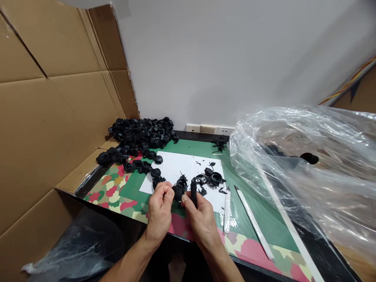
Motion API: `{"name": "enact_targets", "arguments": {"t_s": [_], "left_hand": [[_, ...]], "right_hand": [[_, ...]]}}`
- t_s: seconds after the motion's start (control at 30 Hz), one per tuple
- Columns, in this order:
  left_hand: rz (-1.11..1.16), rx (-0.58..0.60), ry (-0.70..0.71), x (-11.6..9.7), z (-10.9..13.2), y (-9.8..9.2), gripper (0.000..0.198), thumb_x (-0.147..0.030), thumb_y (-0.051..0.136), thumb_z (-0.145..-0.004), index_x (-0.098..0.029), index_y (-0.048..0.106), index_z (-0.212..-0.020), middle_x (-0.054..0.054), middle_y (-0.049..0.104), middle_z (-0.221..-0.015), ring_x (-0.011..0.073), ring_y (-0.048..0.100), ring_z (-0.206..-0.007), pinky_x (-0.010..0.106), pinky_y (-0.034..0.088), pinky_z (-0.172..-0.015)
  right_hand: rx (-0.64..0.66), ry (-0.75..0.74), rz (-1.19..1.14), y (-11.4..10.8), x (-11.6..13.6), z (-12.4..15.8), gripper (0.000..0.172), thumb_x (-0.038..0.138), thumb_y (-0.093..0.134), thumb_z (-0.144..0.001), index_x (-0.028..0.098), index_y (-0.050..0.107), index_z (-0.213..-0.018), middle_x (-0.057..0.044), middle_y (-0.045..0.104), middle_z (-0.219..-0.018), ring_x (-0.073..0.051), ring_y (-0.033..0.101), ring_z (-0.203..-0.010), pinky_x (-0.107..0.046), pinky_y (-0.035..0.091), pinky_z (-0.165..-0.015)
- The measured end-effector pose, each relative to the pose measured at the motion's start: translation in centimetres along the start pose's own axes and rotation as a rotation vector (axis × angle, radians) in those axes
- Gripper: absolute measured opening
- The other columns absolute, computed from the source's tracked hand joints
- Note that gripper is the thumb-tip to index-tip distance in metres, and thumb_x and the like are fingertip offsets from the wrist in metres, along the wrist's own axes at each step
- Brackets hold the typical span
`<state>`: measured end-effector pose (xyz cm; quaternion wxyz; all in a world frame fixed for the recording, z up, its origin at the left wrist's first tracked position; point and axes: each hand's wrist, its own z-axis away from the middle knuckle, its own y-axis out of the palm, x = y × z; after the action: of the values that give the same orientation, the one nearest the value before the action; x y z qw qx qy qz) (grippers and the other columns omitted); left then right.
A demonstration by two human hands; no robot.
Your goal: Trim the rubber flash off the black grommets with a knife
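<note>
My left hand (161, 205) is closed, thumb against fingers, on the edge of a ribbed, domed black part (178, 193) that looks like moulded rubber. My right hand (201, 213) is wrapped round a dark, stick-like piece (193, 191) that stands up between thumb and fingers; its kind is unclear. The right thumb tip reaches the side of the domed part. Just behind the hands, another black part (182, 181) with ragged strips lies on a white sheet (170, 164). Right of it sit a ring-shaped black part (216, 178) and loose black scraps (202, 192).
A large heap of black parts (141, 131) fills the back left, beside a cardboard wall (73, 102). Two white-wrapped pencil-like tools, one slanted (254, 223) and one upright (227, 211), lie right. Clear plastic bags (282, 129) cover the right side. Scraps (219, 144) gather behind.
</note>
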<state>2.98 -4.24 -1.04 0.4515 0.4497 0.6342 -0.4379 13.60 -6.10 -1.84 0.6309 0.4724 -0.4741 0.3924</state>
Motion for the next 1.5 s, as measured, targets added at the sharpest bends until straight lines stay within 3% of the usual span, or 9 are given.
{"name": "enact_targets", "arguments": {"t_s": [0.13, 0.23, 0.57, 0.73, 0.97, 1.1, 1.27, 1.4, 1.5], "left_hand": [[-0.072, 0.056, 0.092, -0.2, -0.3, -0.1, 0.034, -0.043, 0.056, -0.081, -0.019, 0.054, -0.057, 0.006, 0.060, -0.081, 0.0192, 0.057, -0.078, 0.028, 0.045, -0.067], [-0.087, 0.114, 0.120, -0.3, -0.4, -0.1, 0.032, -0.041, 0.054, -0.083, -0.019, 0.054, -0.060, 0.006, 0.058, -0.081, 0.0203, 0.057, -0.082, 0.029, 0.045, -0.072], [-0.049, 0.002, 0.080, -0.5, 0.2, 0.1, 0.031, -0.044, 0.051, -0.085, -0.019, 0.054, -0.066, 0.005, 0.058, -0.087, 0.0177, 0.053, -0.076, 0.027, 0.043, -0.066], [0.014, 0.003, 0.005, -0.5, 0.2, 0.4, 0.033, -0.047, 0.056, -0.081, -0.018, 0.056, -0.064, 0.003, 0.057, -0.079, 0.0153, 0.049, -0.068, 0.025, 0.041, -0.061], [0.116, 0.061, -0.133, -0.3, -0.1, 0.3, 0.033, -0.047, 0.062, -0.076, -0.017, 0.058, -0.065, 0.001, 0.052, -0.069, 0.0119, 0.042, -0.060, 0.023, 0.037, -0.054], [0.153, 0.145, -0.147, -1.0, -0.5, 0.1, 0.035, -0.048, 0.068, -0.069, -0.016, 0.056, -0.060, 0.000, 0.049, -0.067, 0.0105, 0.039, -0.056, 0.022, 0.033, -0.049], [0.186, 0.316, -0.243, -2.4, -1.3, -0.1, 0.039, -0.049, 0.067, -0.070, -0.015, 0.054, -0.055, 0.000, 0.047, -0.062, 0.0085, 0.033, -0.051, 0.022, 0.026, -0.045], [0.149, 0.257, -0.176, -2.5, -1.8, 0.0, 0.037, -0.047, 0.067, -0.070, -0.015, 0.055, -0.055, 0.003, 0.053, -0.070, 0.0096, 0.036, -0.053, 0.023, 0.030, -0.048], [0.061, 0.179, -0.006, -1.8, -1.8, 0.1, 0.032, -0.040, 0.064, -0.075, -0.017, 0.055, -0.055, 0.004, 0.057, -0.074, 0.0145, 0.048, -0.064, 0.026, 0.039, -0.058]], "right_hand": [[-0.067, -0.285, 0.217, -0.5, 1.0, -0.5, 0.020, 0.030, 0.059, -0.074, 0.018, 0.063, -0.090, -0.004, 0.064, -0.081, -0.017, 0.058, -0.069, -0.029, 0.048, -0.060], [0.014, -0.398, 0.230, -0.6, 1.5, -0.7, 0.019, 0.028, 0.057, -0.078, 0.019, 0.066, -0.093, -0.006, 0.066, -0.089, -0.020, 0.061, -0.080, -0.031, 0.049, -0.070], [0.029, -0.077, -0.006, -0.4, 0.1, -0.6, 0.024, 0.040, 0.072, -0.070, 0.018, 0.067, -0.079, 0.000, 0.061, -0.067, -0.013, 0.048, -0.055, -0.027, 0.045, -0.056], [0.076, -0.176, 0.007, -0.5, -0.1, -0.3, 0.014, 0.033, 0.066, -0.077, 0.020, 0.068, -0.083, -0.002, 0.062, -0.078, -0.016, 0.053, -0.068, -0.028, 0.046, -0.065], [0.175, -0.436, 0.359, -0.9, 0.5, -0.5, 0.015, 0.021, 0.051, -0.085, 0.023, 0.065, -0.086, -0.003, 0.055, -0.079, -0.018, 0.053, -0.071, -0.028, 0.042, -0.064], [0.322, -0.423, 0.432, -1.5, 1.8, -1.1, 0.018, 0.017, 0.049, -0.084, 0.023, 0.067, -0.082, -0.003, 0.051, -0.079, -0.017, 0.051, -0.071, -0.027, 0.042, -0.064], [0.529, -0.342, 0.237, -3.3, 3.3, -1.7, 0.022, 0.020, 0.053, -0.083, 0.022, 0.069, -0.069, -0.004, 0.051, -0.083, -0.017, 0.052, -0.077, -0.027, 0.043, -0.066], [0.335, -0.227, 0.130, -4.1, 2.7, -2.1, 0.018, 0.029, 0.061, -0.079, 0.020, 0.064, -0.064, -0.002, 0.057, -0.075, -0.017, 0.053, -0.070, -0.028, 0.041, -0.064], [0.192, -0.170, 0.129, -4.0, 2.4, -2.1, 0.016, 0.035, 0.065, -0.075, 0.020, 0.065, -0.071, 0.000, 0.058, -0.068, -0.016, 0.049, -0.063, -0.027, 0.039, -0.060]]}}
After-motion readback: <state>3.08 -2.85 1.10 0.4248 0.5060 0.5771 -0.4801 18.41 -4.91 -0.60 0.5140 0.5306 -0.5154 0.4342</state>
